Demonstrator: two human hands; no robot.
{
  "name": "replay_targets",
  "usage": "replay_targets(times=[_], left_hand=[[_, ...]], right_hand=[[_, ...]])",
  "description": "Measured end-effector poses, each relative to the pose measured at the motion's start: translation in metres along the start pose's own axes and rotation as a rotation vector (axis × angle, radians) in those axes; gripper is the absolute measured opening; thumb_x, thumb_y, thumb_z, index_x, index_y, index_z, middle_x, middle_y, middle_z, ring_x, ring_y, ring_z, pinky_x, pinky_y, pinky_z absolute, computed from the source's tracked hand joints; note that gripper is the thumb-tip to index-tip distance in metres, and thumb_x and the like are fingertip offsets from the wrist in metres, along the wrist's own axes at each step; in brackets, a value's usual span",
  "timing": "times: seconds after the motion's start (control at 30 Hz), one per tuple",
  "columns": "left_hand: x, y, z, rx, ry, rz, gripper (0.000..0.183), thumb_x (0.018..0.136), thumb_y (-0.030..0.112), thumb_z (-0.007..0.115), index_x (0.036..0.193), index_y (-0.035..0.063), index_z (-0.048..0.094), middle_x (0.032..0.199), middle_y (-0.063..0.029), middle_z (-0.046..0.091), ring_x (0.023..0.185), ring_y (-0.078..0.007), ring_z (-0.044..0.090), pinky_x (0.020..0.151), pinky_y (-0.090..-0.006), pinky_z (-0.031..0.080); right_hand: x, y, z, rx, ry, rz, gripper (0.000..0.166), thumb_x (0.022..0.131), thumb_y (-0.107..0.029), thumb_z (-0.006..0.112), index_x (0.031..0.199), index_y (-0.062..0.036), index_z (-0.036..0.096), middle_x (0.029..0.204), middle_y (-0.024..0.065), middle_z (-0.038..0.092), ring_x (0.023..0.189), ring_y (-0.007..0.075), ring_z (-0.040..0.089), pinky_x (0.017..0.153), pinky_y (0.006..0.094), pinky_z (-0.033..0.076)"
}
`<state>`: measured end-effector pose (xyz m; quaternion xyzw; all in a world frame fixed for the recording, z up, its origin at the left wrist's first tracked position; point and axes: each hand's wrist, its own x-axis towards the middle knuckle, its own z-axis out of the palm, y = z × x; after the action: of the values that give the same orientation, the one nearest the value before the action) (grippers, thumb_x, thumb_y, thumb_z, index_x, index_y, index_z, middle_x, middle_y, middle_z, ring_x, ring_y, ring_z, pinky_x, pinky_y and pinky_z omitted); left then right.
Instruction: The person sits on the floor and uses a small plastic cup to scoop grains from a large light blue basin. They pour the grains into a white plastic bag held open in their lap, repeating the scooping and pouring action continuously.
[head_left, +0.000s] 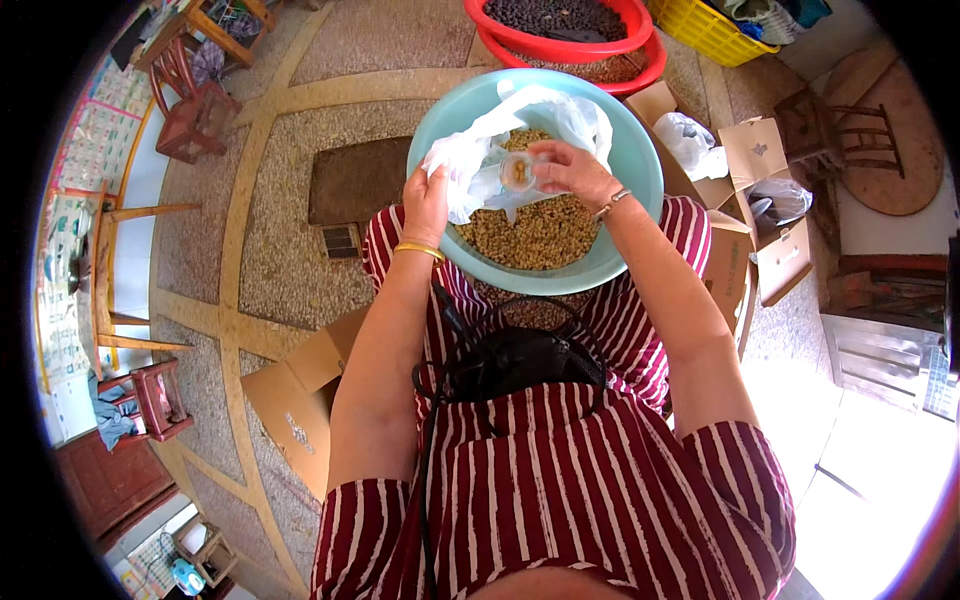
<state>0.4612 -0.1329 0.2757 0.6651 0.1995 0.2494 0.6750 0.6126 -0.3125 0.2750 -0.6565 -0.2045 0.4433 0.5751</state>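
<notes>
Before me a light blue plastic basin (643, 217) holds a heap of small yellow-brown pieces (536, 236), perhaps grains or beans. My left hand (426, 204) grips the gathered edge of a white plastic bag (471, 161) at the basin's left side. The bag's mouth spreads across the basin, over part of the heap. My right hand (574, 174) holds a small clear cup (517, 172) above the basin, within the bag's opening. A few yellowish pieces show inside the cup. The fingertips around the cup are partly hidden.
Two red basins (577, 51) stand beyond, the upper with dark round pieces. A yellow plastic basket (701, 31) is at upper right. Open cardboard boxes (780, 247) flank my right side, another cardboard box (289, 420) my left. A low dark stool (356, 184) stands left of the basin.
</notes>
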Motion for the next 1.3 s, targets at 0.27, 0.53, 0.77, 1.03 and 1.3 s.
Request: replay_targets(times=[0.27, 0.53, 0.77, 1.03, 1.3], left_hand=[[0.004, -0.008, -0.001, 0.057, 0.028, -0.015, 0.033, 0.088, 0.022, 0.048, 0.111, -0.0012, 0.054, 0.1, -0.0059, 0.059, 0.089, -0.0125, 0.055, 0.078, -0.0246, 0.044], [0.002, -0.006, -0.001, 0.03, 0.019, 0.005, 0.033, 0.089, 0.022, 0.047, 0.111, -0.0004, 0.054, 0.099, -0.0049, 0.058, 0.088, -0.0116, 0.054, 0.077, -0.0239, 0.043], [0.002, -0.009, -0.003, 0.066, 0.021, -0.019, 0.032, 0.089, 0.021, 0.046, 0.112, -0.0013, 0.053, 0.101, -0.0055, 0.058, 0.089, -0.0121, 0.054, 0.078, -0.0247, 0.044], [0.001, 0.001, 0.001, 0.004, -0.011, -0.05, 0.032, 0.09, 0.017, 0.044, 0.115, -0.002, 0.05, 0.105, -0.0079, 0.057, 0.092, -0.0143, 0.055, 0.081, -0.0261, 0.045], [0.001, -0.003, 0.001, 0.007, 0.0, 0.024, 0.032, 0.09, 0.018, 0.045, 0.114, -0.0025, 0.051, 0.104, -0.0073, 0.058, 0.091, -0.0134, 0.056, 0.079, -0.0254, 0.045]], right_hand=[[0.025, -0.009, -0.002, -0.911, 0.547, -0.618, 0.052, 0.065, -0.008, 0.063, 0.116, -0.0115, 0.049, 0.117, 0.0144, 0.045, 0.106, 0.0341, 0.045, 0.091, 0.0398, 0.039], [0.022, -0.023, -0.009, -1.131, 0.609, -0.836, 0.053, 0.064, -0.003, 0.065, 0.113, -0.012, 0.051, 0.114, 0.0114, 0.048, 0.103, 0.0328, 0.047, 0.089, 0.039, 0.041], [0.004, -0.018, 0.012, -0.657, 0.361, -0.685, 0.049, 0.066, -0.008, 0.069, 0.112, -0.012, 0.053, 0.11, 0.0087, 0.05, 0.098, 0.0234, 0.053, 0.083, 0.0312, 0.045], [0.013, 0.04, 0.034, -1.103, -0.333, -0.286, 0.04, 0.067, -0.024, 0.066, 0.104, -0.0116, 0.056, 0.104, 0.0119, 0.054, 0.093, 0.0262, 0.053, 0.081, 0.0359, 0.044], [0.03, 0.076, 0.035, -1.245, 0.028, -0.372, 0.025, 0.071, -0.015, 0.06, 0.095, -0.0107, 0.056, 0.093, 0.0134, 0.051, 0.091, 0.0331, 0.052, 0.081, 0.0398, 0.043]])
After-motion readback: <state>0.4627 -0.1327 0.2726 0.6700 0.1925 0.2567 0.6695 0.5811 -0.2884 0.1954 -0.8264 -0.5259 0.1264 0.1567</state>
